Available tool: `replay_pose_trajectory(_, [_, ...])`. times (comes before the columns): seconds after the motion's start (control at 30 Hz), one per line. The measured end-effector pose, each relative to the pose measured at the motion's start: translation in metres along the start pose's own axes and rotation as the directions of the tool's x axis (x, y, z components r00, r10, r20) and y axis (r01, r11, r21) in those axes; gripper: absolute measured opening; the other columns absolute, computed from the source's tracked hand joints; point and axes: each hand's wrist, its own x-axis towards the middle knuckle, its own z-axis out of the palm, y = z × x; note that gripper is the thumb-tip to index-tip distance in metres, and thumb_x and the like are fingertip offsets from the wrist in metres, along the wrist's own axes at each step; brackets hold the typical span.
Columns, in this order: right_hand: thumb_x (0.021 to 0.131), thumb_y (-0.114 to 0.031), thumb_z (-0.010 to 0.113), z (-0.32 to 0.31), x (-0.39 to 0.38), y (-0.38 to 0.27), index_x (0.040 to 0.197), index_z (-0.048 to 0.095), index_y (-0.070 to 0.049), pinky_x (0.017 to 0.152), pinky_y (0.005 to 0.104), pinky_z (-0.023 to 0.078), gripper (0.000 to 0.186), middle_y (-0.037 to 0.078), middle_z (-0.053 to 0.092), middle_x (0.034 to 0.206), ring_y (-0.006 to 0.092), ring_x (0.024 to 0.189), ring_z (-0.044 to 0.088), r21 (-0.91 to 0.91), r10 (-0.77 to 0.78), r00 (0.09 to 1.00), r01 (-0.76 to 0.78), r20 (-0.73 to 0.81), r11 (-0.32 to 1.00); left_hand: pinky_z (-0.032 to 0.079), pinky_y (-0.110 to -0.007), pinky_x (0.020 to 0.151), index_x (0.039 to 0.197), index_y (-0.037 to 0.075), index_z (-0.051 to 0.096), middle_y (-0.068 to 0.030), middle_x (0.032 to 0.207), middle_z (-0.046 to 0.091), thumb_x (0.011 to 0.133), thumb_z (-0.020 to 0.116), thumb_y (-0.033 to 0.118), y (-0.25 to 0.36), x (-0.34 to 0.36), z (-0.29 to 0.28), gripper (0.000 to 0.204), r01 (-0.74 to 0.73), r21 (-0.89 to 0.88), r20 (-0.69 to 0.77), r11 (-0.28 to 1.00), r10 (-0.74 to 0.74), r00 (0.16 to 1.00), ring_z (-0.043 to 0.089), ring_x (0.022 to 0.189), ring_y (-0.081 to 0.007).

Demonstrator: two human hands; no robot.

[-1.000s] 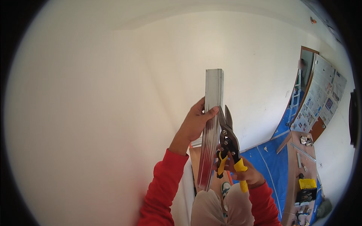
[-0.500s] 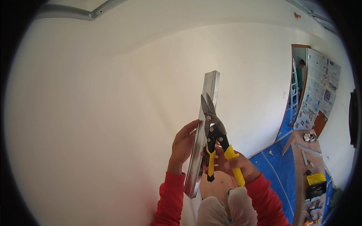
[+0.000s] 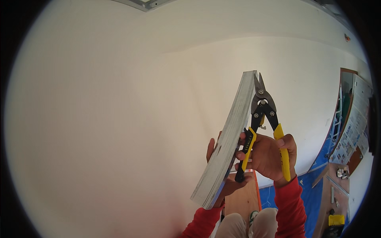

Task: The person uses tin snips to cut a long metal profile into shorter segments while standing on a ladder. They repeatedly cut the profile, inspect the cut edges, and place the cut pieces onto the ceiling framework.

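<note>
A long pale metal channel [image 3: 226, 139] slants from lower middle to upper centre. My left hand [image 3: 232, 186] holds it from behind and below, partly hidden by it. My right hand [image 3: 265, 154] grips yellow-and-black tin snips [image 3: 262, 103] by both handles, which are spread apart. The snips' blades point upward beside the channel's top end, along its right edge; whether they touch it I cannot tell. My knees and a wooden board [image 3: 240, 190] show below.
Right: blue floor sheeting [image 3: 305, 198], a bench [image 3: 331, 186] with a yellow toolbox [image 3: 336, 220] and small items, a newspaper-covered panel [image 3: 351, 135], a doorway with a ladder [image 3: 337, 111] and someone in green [image 3: 346, 101]. A white wall [image 3: 99, 119] fills the left; metal framing [image 3: 147, 4] overhead.
The channel's lean has increased and it shows a different face. The snips have moved up and right toward its top end. My left hand has shifted behind the channel; the view has shifted.
</note>
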Motion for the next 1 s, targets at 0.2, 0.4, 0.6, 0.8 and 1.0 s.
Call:
replay_pose_trajectory(0.2, [0.073,-0.046,0.068,0.004,0.009,-0.001,0.143,0.052,0.006,0.106,0.0568,0.044,0.089,0.02,0.059,0.131,0.0383,0.116,0.063,0.113,0.027,0.989,-0.043,0.143,0.993,0.035,-0.056,0.125,0.165,0.013,0.02,-0.0242,0.161,0.041,0.079,0.092,0.052,0.034,0.023,-0.005,0.119,-0.17,-0.155,-0.052,0.973,0.163,0.985,0.04,0.153,-0.0389])
replay_pose_trajectory(0.4, [0.068,-0.042,0.072,0.026,0.0,-0.009,0.145,0.05,0.008,0.105,0.059,0.046,0.094,0.022,0.056,0.138,0.0414,0.115,0.063,-0.091,0.076,0.993,-0.068,0.09,0.994,0.042,-0.054,0.121,0.156,0.005,0.033,-0.0303,0.16,0.042,0.098,0.07,0.057,0.054,0.016,0.007,0.086,0.093,0.017,-0.399,0.996,-0.078,0.914,0.047,0.147,-0.0422])
replay_pose_trajectory(0.6, [0.06,-0.038,0.076,0.022,-0.043,0.01,0.141,0.054,0.007,0.103,0.0592,0.051,0.096,0.031,0.049,0.151,0.0423,0.11,0.068,-0.325,-0.105,0.992,0.078,-0.069,0.943,0.041,-0.046,0.121,0.155,-0.005,0.036,-0.0258,0.157,0.049,0.102,0.07,0.019,0.079,0.107,-0.019,0.067,-0.192,0.226,-0.57,0.955,0.29,0.769,0.049,0.145,-0.0331])
replay_pose_trajectory(0.8, [0.072,-0.027,0.074,-0.047,-0.134,0.08,0.149,0.051,-0.005,0.104,0.0535,0.052,0.084,0.023,0.052,0.151,0.0351,0.115,0.067,-0.266,-0.03,0.955,-0.052,-0.295,0.963,0.054,-0.034,0.096,0.132,-0.014,0.059,-0.0187,0.125,0.071,0.098,0.077,0.019,0.118,0.272,-0.065,0.051,-0.354,0.487,-0.499,0.798,0.587,0.637,0.07,0.107,-0.0236])
replay_pose_trajectory(1.0, [0.076,-0.031,0.069,-0.119,-0.166,0.155,0.135,0.06,-0.005,0.103,0.0567,0.052,0.066,0.024,0.059,0.141,0.0368,0.113,0.067,-0.008,0.039,0.87,-0.049,-0.492,0.999,0.059,-0.034,0.094,0.127,-0.014,0.059,-0.0223,0.122,0.072,0.098,0.076,0.02,0.127,0.36,-0.09,0.048,-0.253,0.518,-0.453,0.818,0.512,0.729,0.073,0.108,-0.0256])
